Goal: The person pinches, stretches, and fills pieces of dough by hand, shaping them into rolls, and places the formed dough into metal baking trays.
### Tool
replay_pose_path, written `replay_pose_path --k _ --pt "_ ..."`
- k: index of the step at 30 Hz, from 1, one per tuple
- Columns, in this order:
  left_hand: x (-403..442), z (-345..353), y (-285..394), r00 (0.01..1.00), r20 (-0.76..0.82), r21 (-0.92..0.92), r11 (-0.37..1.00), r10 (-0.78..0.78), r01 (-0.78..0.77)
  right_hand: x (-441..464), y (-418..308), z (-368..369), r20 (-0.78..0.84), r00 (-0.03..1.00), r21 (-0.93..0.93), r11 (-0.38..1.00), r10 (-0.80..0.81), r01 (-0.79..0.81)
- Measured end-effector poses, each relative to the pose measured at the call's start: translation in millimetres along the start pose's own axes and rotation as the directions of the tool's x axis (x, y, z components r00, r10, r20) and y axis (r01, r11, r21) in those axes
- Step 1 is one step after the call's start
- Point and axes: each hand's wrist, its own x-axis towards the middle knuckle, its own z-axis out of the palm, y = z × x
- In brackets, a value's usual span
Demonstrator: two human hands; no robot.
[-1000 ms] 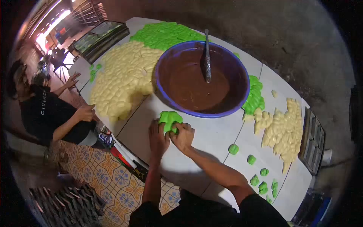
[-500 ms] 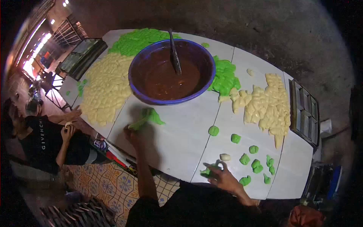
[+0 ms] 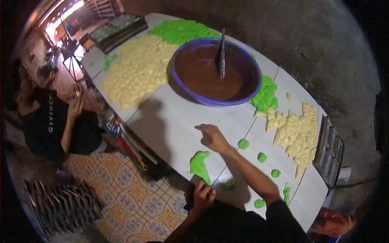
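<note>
Curling its fingers at the near end of the green dough piece, by the worktop's near edge, the left hand may be pinching it, I can't tell; the right hand, fingers loosely apart, is farther off, holding nothing. Small green lumps lie to the right, and on the far side stands a purple-blue basin of brown mixture.

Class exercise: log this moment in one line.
left hand: at green dough | right hand: over tabletop, fingers extended | purple bowl: brown mixture, utensil
</note>
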Motion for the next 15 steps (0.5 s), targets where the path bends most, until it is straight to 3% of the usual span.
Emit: replay_pose_path --k 1,3,5,6,7,9,10,12,13,15 --pt "-2 -7 -5 0.998 0.055 0.064 0.998 0.010 -0.013 11 23 18 0.204 0.978 0.093 0.994 0.033 -0.053" --pt "-8 -19 -3 1.000 0.028 0.236 0.972 -0.008 0.002 14 -1 11 0.271 0.957 0.024 0.995 -0.098 0.095" --pt "-15 -30 -2 0.996 -0.094 0.259 0.966 0.005 0.019 2 -5 16 0.362 0.916 0.164 0.979 -0.173 0.120" --pt "-13 -31 -4 0.987 -0.157 0.279 0.960 0.026 0.019 -8 -11 14 0.353 0.904 0.146 0.969 -0.240 0.200" --pt "-12 -29 -7 0.972 -0.233 0.281 0.959 0.043 0.025 -15 -24 8 0.441 0.875 0.009 0.976 -0.199 0.217" --pt "-6 -26 -16 0.933 -0.346 0.284 0.959 0.096 0.007 -32 -25 14 0.429 0.886 -0.127 0.960 -0.175 0.251" --pt "4 -25 -17 0.930 -0.366 0.227 0.967 -0.030 0.120 -39 -22 15 0.433 0.895 -0.058 0.988 -0.106 0.145" --pt "62 -35 0 0.976 -0.217 0.212 0.975 -0.020 0.067 -52 -16 13 0.442 0.897 0.082 0.994 0.030 -0.073" --pt "81 -38 7 0.988 -0.152 0.198 0.979 -0.017 0.047 -62 -20 9 0.288 0.957 0.263 0.963 -0.022 -0.057" --pt "88 -21 -58 0.971 0.240 -0.033 0.999 -0.008 0.017 -76 -35 -6 0.188 0.976 0.367 0.913 0.113 -0.176"
